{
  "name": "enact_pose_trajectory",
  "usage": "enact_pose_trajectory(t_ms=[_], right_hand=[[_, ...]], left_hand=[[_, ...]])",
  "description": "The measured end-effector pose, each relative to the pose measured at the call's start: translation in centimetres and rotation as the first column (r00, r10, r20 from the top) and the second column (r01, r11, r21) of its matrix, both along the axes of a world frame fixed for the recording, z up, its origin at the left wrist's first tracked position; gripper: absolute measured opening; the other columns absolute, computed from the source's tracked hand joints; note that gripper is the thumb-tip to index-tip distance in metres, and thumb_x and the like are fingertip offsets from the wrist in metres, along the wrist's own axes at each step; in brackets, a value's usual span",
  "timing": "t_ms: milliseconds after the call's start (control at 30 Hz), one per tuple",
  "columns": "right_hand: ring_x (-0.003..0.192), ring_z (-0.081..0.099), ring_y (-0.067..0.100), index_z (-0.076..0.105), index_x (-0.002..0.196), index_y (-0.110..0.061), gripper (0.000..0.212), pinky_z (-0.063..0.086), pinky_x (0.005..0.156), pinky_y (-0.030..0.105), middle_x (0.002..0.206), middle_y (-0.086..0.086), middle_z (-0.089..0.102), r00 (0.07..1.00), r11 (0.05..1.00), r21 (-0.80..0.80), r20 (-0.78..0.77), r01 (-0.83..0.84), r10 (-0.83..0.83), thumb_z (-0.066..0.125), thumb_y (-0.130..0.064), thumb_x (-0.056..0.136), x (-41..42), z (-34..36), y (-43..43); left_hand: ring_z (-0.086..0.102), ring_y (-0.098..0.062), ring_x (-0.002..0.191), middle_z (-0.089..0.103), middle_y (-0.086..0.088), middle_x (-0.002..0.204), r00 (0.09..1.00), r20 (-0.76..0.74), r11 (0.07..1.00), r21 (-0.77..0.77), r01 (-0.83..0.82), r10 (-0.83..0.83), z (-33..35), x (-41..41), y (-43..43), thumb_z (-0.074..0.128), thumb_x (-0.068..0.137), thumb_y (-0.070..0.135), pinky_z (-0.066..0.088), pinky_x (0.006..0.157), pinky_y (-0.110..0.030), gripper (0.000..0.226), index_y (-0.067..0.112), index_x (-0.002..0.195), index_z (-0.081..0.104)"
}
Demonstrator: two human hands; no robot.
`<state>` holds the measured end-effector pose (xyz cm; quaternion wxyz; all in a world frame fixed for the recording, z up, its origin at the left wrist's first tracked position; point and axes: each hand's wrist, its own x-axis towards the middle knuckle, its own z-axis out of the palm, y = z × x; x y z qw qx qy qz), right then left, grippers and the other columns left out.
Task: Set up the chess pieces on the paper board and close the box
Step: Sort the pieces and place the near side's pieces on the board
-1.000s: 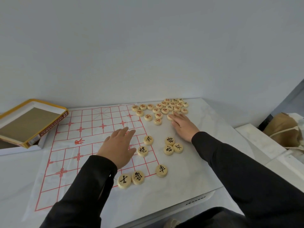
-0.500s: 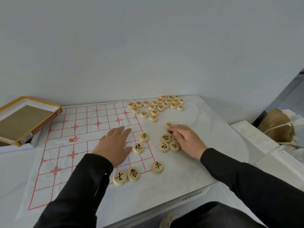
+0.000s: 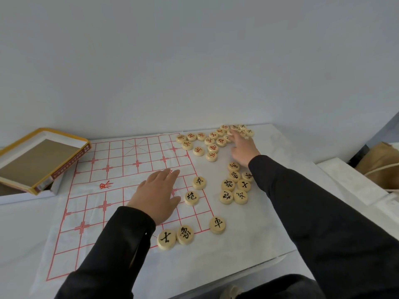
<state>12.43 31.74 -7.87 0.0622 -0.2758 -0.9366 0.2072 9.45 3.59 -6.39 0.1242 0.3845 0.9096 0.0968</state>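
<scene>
— Where do the pieces sit?

— The red-marked pieces [image 3: 212, 140] cluster right of centre, off the upper right corner of the paper board [image 3: 121, 182]. The black-marked pieces [image 3: 234, 186] bunch just below them on the bare table [image 3: 248, 240], with five more along the board's right and lower edge.

— And the hands?

— The right hand [image 3: 243, 148] reaches into the red cluster, fingers loosely spread and covering a few pieces; whether it grips one I cannot tell. The left hand [image 3: 157, 195] lies flat on the board at centre, fingers together, holding nothing.

— The box?

— The box [image 3: 41, 160] is open at the left edge, partly cut off, tilted over another white part whose shape is hard to make out.
</scene>
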Motion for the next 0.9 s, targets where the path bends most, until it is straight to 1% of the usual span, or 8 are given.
enact_pose_trajectory(t_ms=[167,267,333,500,600,700,800,900], right_hand=[[0.106,0.058,0.021,0.048,0.132,-0.014,0.044,0.045,0.095,0.031,0.120,0.000,0.065,0.958,0.998,-0.036,-0.280,0.061,-0.068,0.041,-0.002,0.090,4.2,-0.4,-2.7],[0.102,0.060,0.018,0.057,0.121,-0.012,0.035,0.042,0.090,0.022,0.105,0.001,0.071,0.925,0.999,-0.012,-0.377,0.050,-0.051,0.042,-0.004,0.091,6.0,-0.5,-3.7],[0.113,0.055,0.020,0.056,0.125,-0.012,0.037,0.039,0.094,0.023,0.117,0.004,0.065,0.911,0.995,-0.034,-0.401,0.093,-0.099,0.041,-0.005,0.091,5.6,-0.2,-3.2],[0.129,0.042,0.032,0.026,0.145,-0.011,0.050,0.035,0.104,0.036,0.144,0.015,0.041,0.936,0.928,-0.231,-0.129,0.293,-0.328,0.037,-0.014,0.096,3.0,0.3,0.4],[0.124,0.047,0.032,0.015,0.149,-0.015,0.056,0.037,0.101,0.037,0.146,0.014,0.038,0.971,0.941,-0.259,-0.038,0.217,-0.235,0.035,-0.015,0.097,2.0,0.2,0.1],[0.105,0.056,0.024,0.015,0.150,-0.019,0.058,0.043,0.090,0.034,0.147,0.013,0.038,0.992,0.962,-0.267,-0.088,0.064,-0.091,0.035,-0.012,0.096,0.9,-0.4,-1.2],[0.134,0.037,0.025,0.024,0.147,-0.014,0.054,0.028,0.110,0.037,0.152,0.007,0.029,0.976,0.987,-0.119,-0.172,0.112,-0.132,0.038,-0.008,0.096,-0.4,-0.5,-0.3],[0.142,0.022,0.027,0.020,0.148,-0.010,0.056,0.012,0.118,0.042,0.155,0.009,0.023,0.972,0.971,-0.064,-0.040,0.230,-0.233,0.038,-0.009,0.095,-1.1,-0.2,2.1]], left_hand=[[0.013,-0.017,0.143,0.011,0.004,0.156,1.000,0.003,1.000,0.001,0.002,-0.002,-0.1,0.0,0.0,0.047,0.094,0.038,0.019,0.116,-0.038,0.069,0.026,0.149,0.007],[0.013,-0.017,0.143,0.011,0.004,0.156,1.000,0.001,1.000,-0.002,0.004,-0.004,-0.3,0.3,0.0,0.048,0.094,0.039,0.021,0.116,-0.039,0.069,0.027,0.148,0.007],[0.013,-0.017,0.143,0.010,0.004,0.156,1.000,0.002,1.000,-0.003,0.003,-0.003,-0.3,0.4,0.1,0.048,0.094,0.039,0.020,0.116,-0.039,0.069,0.027,0.148,0.007],[0.012,-0.017,0.143,0.010,0.004,0.157,1.000,0.002,1.000,0.012,-0.008,0.008,-0.1,0.2,-0.1,0.047,0.094,0.039,0.019,0.116,-0.037,0.069,0.027,0.149,0.007],[0.012,-0.017,0.143,0.010,0.004,0.157,1.000,0.006,1.000,0.016,-0.015,0.014,0.0,0.0,0.0,0.047,0.094,0.039,0.018,0.116,-0.037,0.069,0.027,0.148,0.007],[0.012,-0.017,0.144,0.009,0.004,0.157,1.000,0.005,1.000,0.004,-0.013,0.013,-0.1,0.1,0.1,0.047,0.094,0.039,0.019,0.116,-0.037,0.069,0.027,0.148,0.006],[0.012,-0.017,0.144,0.009,0.004,0.157,1.000,0.002,1.000,-0.008,-0.016,0.016,-0.4,0.1,0.1,0.047,0.094,0.039,0.019,0.116,-0.037,0.069,0.028,0.148,0.006],[0.011,-0.017,0.144,0.009,0.005,0.157,1.000,0.007,1.000,0.005,-0.021,0.021,-0.5,-0.1,0.1,0.047,0.094,0.039,0.018,0.116,-0.037,0.069,0.028,0.148,0.006]])
